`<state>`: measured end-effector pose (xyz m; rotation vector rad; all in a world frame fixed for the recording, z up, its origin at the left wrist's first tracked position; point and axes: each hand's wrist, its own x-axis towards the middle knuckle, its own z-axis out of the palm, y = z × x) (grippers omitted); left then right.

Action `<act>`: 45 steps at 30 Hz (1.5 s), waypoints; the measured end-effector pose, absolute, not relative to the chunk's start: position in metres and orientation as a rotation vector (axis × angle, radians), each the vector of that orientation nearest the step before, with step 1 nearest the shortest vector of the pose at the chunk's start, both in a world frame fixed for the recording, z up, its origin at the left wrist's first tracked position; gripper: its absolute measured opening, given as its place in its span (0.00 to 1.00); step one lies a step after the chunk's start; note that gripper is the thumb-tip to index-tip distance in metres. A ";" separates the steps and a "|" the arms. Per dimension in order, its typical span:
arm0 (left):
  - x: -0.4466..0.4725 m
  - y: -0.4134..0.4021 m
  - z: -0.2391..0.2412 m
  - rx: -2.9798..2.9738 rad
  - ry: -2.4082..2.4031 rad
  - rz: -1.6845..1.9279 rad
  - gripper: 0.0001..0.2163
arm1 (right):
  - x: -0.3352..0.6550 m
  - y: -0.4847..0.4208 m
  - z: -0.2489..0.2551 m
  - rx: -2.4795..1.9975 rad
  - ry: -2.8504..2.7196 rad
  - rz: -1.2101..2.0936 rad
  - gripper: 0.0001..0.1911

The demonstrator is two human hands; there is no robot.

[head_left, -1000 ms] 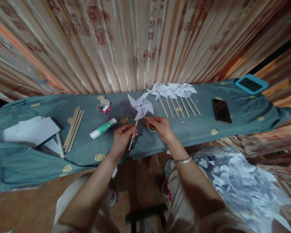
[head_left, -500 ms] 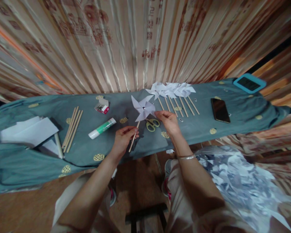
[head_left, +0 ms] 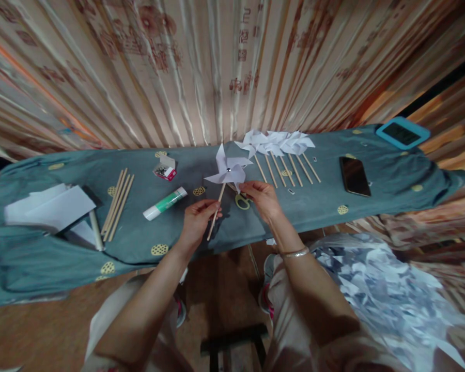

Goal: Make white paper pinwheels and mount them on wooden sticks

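Observation:
My left hand (head_left: 197, 219) pinches the wooden stick (head_left: 215, 213) of a white paper pinwheel (head_left: 228, 171) and holds it upright over the teal cloth-covered table (head_left: 39, 258). My right hand (head_left: 260, 199) has its fingertips on the lower right blade of the pinwheel. A metal pin shows at the pinwheel's centre. Yellow-handled scissors (head_left: 241, 201) lie on the cloth, partly hidden under my right hand.
Several finished pinwheels on sticks (head_left: 281, 152) lie at the back right. A glue stick (head_left: 165, 203), a small pin box (head_left: 165, 169), loose wooden sticks (head_left: 117, 204) and white paper sheets (head_left: 48, 207) lie to the left. A black phone (head_left: 354, 176) and a blue-framed device (head_left: 402, 133) lie to the right.
The pinwheel's blades have turned. My right hand went from the lower blade out to the right blade, then back to the lower right blade. My left hand stayed on the stick.

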<state>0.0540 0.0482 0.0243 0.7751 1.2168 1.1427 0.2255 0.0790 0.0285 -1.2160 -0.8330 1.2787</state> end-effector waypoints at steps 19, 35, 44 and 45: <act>0.058 0.049 0.025 0.758 1.227 1.141 0.22 | 0.213 0.074 0.030 -1.244 -0.906 1.360 0.22; 0.058 0.048 0.023 0.782 1.212 1.125 0.22 | 0.204 0.073 0.032 -1.191 -0.939 1.403 0.18; 0.058 0.046 0.024 0.799 1.191 1.124 0.20 | 0.200 0.073 0.031 -1.150 -0.880 1.453 0.13; 0.058 0.046 0.024 0.802 1.192 1.122 0.21 | 0.200 0.073 0.030 -1.151 -0.882 1.458 0.13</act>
